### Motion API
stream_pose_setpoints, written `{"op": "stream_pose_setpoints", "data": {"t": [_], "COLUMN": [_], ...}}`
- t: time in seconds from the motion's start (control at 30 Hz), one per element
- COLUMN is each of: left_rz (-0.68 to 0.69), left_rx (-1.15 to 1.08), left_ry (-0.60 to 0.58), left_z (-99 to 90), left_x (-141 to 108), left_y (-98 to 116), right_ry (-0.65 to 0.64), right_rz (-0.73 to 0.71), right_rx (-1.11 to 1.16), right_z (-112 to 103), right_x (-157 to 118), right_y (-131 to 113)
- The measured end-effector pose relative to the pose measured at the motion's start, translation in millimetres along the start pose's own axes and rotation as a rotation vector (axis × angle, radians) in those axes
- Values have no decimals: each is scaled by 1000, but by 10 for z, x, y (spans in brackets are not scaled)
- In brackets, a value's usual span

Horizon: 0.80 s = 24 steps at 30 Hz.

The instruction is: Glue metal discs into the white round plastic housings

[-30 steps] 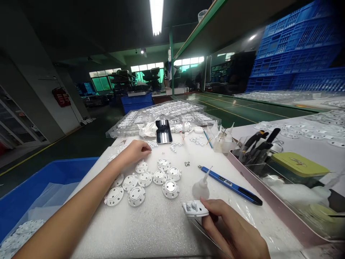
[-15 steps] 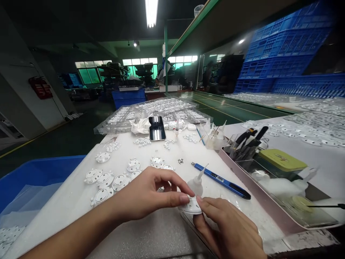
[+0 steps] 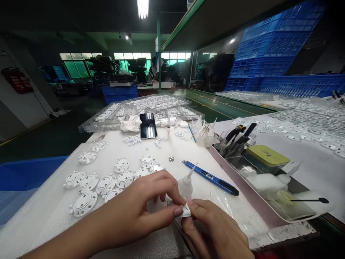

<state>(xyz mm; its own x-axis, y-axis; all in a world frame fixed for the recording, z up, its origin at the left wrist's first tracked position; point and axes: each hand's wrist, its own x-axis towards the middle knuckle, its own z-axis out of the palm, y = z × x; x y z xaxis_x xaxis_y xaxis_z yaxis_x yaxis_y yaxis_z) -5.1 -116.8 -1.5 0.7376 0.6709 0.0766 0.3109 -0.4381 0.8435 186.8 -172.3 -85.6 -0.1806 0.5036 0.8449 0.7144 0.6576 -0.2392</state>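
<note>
A dim workshop [image 3: 29, 21] fills the top of the frame, blue crates [image 3: 264, 50] stacked upper right. A white table [image 3: 48, 216] spreads across the lower half, with a pink tray [image 3: 256, 196] at right and white discs [image 3: 82, 201] at left. Low, right of centre, the right hand [image 3: 212, 223] pinches a white piece [image 3: 185, 209]; the left hand's [image 3: 151, 201] narrowed fingertips meet its left edge, their grip unclear.

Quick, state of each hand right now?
Left hand: thumb and index bent in at the white part; whether they grip it or a small piece cannot be told.
Right hand: closed, holding the white part.
</note>
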Motion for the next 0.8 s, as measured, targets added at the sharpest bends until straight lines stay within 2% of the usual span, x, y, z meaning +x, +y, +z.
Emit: {"op": "stream_pose_setpoints", "data": {"t": [0.07,0.17,0.27,0.33,0.4,0.43,0.5,0.6,0.7,0.8], "left_rz": [122,206,221,217,194,169,74,-151,-304,-397], "left_rx": [65,119,216,249,250,246,191,-43,-338,-574], "left_ry": [-51,-71,-11,64,162,214,315,402,394,335], "left_z": [-19,0,46,50,25,5,-31,-47,-28,-29], "left_x": [-4,0,-16,-38,-53,-54,-38,11,56,91], "left_y": [-9,-64,-123,-136,-122,-109,-79,-51,-68,-117], "right_ry": [23,5,1,66,168,202,175,-12,-94,-41], "right_rz": [22,74,99,138,253,328,458,517,527,593], "right_rx": [31,94,111,157,234,251,215,74,86,266], "right_z": [-23,-56,-72,-74,-69,-63,-38,20,52,8], "right_x": [10,26,18,9,15,27,71,149,180,173], "right_y": [-6,-18,-26,-20,0,16,52,96,113,95]}}
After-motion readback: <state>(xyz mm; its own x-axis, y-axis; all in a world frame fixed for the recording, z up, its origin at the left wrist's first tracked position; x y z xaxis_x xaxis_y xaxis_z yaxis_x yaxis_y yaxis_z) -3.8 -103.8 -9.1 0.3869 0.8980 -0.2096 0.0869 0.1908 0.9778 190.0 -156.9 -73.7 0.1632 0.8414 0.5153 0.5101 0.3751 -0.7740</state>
